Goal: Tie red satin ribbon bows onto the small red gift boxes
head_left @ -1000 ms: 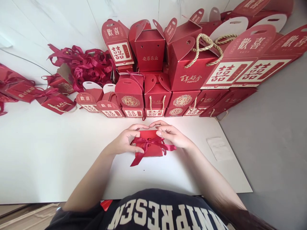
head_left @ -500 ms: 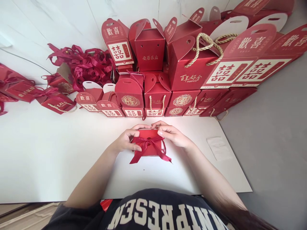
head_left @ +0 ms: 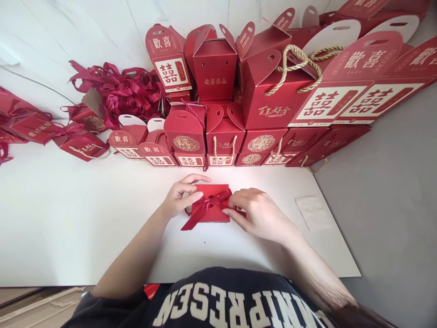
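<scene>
A small red gift box [head_left: 218, 216] lies on the white table in front of me, with a dark red satin ribbon [head_left: 196, 217] tied in a bow across its top. One ribbon tail hangs to the lower left. At the box's left side is my left hand [head_left: 179, 197], fingers apart: the thumb touches the bow's left part and the index finger stretches along the far edge. My right hand [head_left: 254, 210] is closed over the right side of the bow, its fingertips and thumb on the right ribbon end, partly hiding it. A red cord shows at the box's left edge.
Stacked red gift boxes [head_left: 215, 68] with gold and white print line the back of the table [head_left: 85, 218]. A heap of loose ribbons [head_left: 126, 93] lies at the back left, beside several bow-tied boxes [head_left: 82, 143]. A white paper [head_left: 314, 212] lies near the right edge.
My right hand has moved from the box's far right corner down onto the ribbon's right end. My left hand has shifted slightly, its thumb now higher by the bow.
</scene>
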Demonstrator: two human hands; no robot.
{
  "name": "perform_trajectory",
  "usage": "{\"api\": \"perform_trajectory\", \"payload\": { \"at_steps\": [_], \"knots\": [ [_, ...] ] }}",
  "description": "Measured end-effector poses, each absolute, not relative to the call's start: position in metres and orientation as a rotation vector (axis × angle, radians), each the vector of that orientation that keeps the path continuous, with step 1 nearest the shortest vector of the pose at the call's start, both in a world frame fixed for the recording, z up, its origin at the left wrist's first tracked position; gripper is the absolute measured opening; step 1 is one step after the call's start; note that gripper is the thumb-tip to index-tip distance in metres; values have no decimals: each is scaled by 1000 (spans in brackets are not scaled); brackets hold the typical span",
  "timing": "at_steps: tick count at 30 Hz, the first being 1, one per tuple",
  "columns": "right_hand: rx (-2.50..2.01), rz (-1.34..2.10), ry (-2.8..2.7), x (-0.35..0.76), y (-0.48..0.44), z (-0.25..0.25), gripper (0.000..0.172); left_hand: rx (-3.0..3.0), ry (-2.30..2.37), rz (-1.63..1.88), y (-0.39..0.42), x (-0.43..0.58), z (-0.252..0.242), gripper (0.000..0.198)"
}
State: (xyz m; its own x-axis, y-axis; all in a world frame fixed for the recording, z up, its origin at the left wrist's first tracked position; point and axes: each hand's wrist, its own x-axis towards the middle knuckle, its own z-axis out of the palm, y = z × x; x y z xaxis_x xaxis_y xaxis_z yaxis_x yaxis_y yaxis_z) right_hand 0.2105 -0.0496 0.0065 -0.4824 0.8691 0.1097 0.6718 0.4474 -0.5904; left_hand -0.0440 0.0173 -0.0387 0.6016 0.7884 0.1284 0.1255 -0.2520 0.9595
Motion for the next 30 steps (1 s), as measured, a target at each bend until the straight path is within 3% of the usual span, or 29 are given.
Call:
{"api": "perform_trajectory", "payload": {
  "at_steps": [7,11,23,28,30],
  "knots": [
    [-1126,1574,-1819,221,-30,-13,39,1877,923,856,13,-41,-38,47],
    [-1067,1860,-1619,226,-22,-21,40,1884,944,838,14,-42,-40,49],
    [-1079,2020,-1792,251,-7,-32,45,1867,915,766,18,-42,-42,49],
    [-1156,1941,-1948,271,-6,-28,43,1922,844,641,13,-40,-29,16],
    [-1213,1823,-2022,278,-6,-27,38,1931,838,608,11,-40,-25,28]
  ]
}}
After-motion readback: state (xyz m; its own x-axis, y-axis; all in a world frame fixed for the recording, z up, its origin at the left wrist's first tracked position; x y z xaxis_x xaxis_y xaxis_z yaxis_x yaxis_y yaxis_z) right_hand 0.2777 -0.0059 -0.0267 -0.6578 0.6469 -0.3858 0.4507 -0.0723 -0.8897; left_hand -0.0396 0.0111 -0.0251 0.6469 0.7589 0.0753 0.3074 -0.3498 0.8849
